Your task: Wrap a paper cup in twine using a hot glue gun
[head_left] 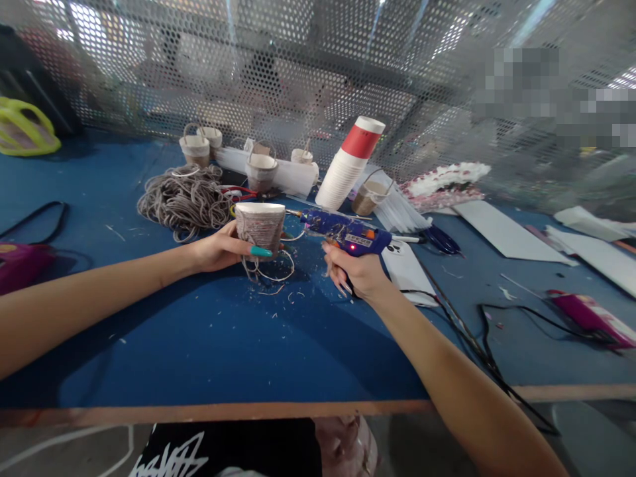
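My left hand (221,248) is wrapped round a paper cup (261,228) covered in twine, its white rim upward, with loose loops of cord hanging below it. My right hand (360,268) grips the handle of a blue glue gun (342,232), which has a red light lit. The gun's nozzle points left and is close to the cup's upper right side; whether they touch I cannot tell. A pile of grey-brown twine (186,199) lies behind my left hand.
Behind are small handled cups (262,172), a leaning stack of paper cups (350,162) and a mesh screen (278,73). A white phone (410,271) lies beside my right hand. Black cables run toward the blue table's (199,351) front right edge; a magenta device (591,318) is far right.
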Tool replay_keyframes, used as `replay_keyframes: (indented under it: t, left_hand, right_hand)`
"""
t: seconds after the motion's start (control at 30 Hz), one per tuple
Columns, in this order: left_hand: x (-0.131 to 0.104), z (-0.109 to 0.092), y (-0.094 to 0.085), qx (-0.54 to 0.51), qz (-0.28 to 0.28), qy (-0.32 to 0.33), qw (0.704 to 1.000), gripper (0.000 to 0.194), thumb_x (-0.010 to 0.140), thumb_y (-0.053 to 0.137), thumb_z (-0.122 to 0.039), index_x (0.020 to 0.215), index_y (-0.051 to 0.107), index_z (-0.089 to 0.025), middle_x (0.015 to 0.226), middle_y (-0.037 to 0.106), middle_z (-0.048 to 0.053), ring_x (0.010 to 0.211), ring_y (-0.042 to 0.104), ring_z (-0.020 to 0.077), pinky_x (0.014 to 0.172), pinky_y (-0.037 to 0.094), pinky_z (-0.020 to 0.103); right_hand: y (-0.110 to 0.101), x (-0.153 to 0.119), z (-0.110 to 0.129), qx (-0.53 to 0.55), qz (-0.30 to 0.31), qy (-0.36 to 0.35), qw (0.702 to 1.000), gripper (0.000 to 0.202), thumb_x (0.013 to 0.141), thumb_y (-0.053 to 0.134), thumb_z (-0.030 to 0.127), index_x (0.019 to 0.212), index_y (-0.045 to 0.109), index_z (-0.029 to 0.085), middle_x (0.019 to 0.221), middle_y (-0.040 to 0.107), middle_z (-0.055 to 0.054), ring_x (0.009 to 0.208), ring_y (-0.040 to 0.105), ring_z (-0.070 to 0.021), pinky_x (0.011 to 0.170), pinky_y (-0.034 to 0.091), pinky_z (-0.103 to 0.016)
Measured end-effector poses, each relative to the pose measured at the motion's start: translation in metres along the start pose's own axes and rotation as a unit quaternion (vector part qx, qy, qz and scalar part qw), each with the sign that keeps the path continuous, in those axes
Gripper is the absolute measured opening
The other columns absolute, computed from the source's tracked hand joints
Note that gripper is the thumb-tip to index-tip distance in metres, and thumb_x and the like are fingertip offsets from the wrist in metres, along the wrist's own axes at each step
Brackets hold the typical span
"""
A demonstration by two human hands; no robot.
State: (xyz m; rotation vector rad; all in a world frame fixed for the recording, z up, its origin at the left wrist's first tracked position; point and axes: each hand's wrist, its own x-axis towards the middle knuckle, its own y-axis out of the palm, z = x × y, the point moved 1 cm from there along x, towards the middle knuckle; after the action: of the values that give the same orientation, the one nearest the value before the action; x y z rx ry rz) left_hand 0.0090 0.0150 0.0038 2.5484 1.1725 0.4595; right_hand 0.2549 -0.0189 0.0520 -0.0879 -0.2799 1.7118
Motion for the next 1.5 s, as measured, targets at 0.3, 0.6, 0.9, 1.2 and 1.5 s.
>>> replay_keyframes:
  t: [0.3, 0.6, 0.9, 1.2, 1.5]
  left_hand:
    - [-0.0005, -0.0011, -0.0006, 0.014, 0.019, -0.003, 1.0, 0.061, 0.066, 0.078, -0.021, 0.126, 0.065, -0.016, 0.107, 0.076, 0.013, 0.113, 0.068, 0.0347, 0.104, 0.05, 0.051]
    - [0.0008, 0.0, 0.0001, 0.001, -0.005, -0.01, 1.0, 0.048, 0.066, 0.08, -0.016, 0.113, 0.07, -0.016, 0.096, 0.077, 0.009, 0.098, 0.073, 0.0265, 0.095, 0.055, 0.041]
    - [0.002, -0.0005, 0.0025, -0.003, -0.011, -0.009, 1.0, 0.046, 0.065, 0.082, -0.015, 0.111, 0.071, -0.016, 0.1, 0.077, 0.009, 0.095, 0.073, 0.0242, 0.091, 0.056, 0.037]
    - [0.001, 0.0002, -0.0018, -0.01, 0.015, -0.009, 1.0, 0.045, 0.067, 0.078, -0.02, 0.112, 0.072, -0.017, 0.105, 0.076, 0.011, 0.102, 0.071, 0.0292, 0.095, 0.054, 0.043]
    - [0.0001, -0.0005, -0.0004, 0.017, 0.017, -0.009, 1.0, 0.049, 0.064, 0.078, -0.024, 0.112, 0.071, -0.016, 0.102, 0.077, 0.012, 0.102, 0.071, 0.0317, 0.095, 0.055, 0.046]
  right_hand:
    - [0.0003, -0.0002, 0.0006, -0.015, 0.0, -0.002, 1.0, 0.043, 0.069, 0.066, 0.041, 0.038, 0.041, 0.025, 0.027, 0.039, 0.007, 0.024, 0.038, -0.0061, 0.035, 0.038, -0.025]
    - [0.0024, -0.0034, 0.0006, -0.008, 0.011, 0.001, 1.0, 0.042, 0.07, 0.07, 0.042, 0.044, 0.042, 0.025, 0.029, 0.038, 0.008, 0.026, 0.037, -0.0073, 0.037, 0.041, -0.027]
    - [0.0047, -0.0065, 0.0021, -0.014, 0.048, -0.009, 0.999, 0.061, 0.075, 0.072, 0.05, 0.032, 0.037, 0.025, 0.028, 0.038, 0.005, 0.025, 0.039, -0.0082, 0.04, 0.045, -0.029]
    - [0.0009, -0.0017, -0.0047, -0.007, 0.009, 0.005, 1.0, 0.049, 0.074, 0.069, 0.046, 0.04, 0.041, 0.025, 0.028, 0.038, 0.007, 0.025, 0.037, -0.0076, 0.039, 0.043, -0.028]
    - [-0.0004, 0.0029, -0.0044, -0.071, 0.007, 0.018, 0.997, 0.05, 0.077, 0.065, 0.048, 0.039, 0.041, 0.024, 0.031, 0.037, 0.005, 0.028, 0.038, -0.0084, 0.038, 0.036, -0.029]
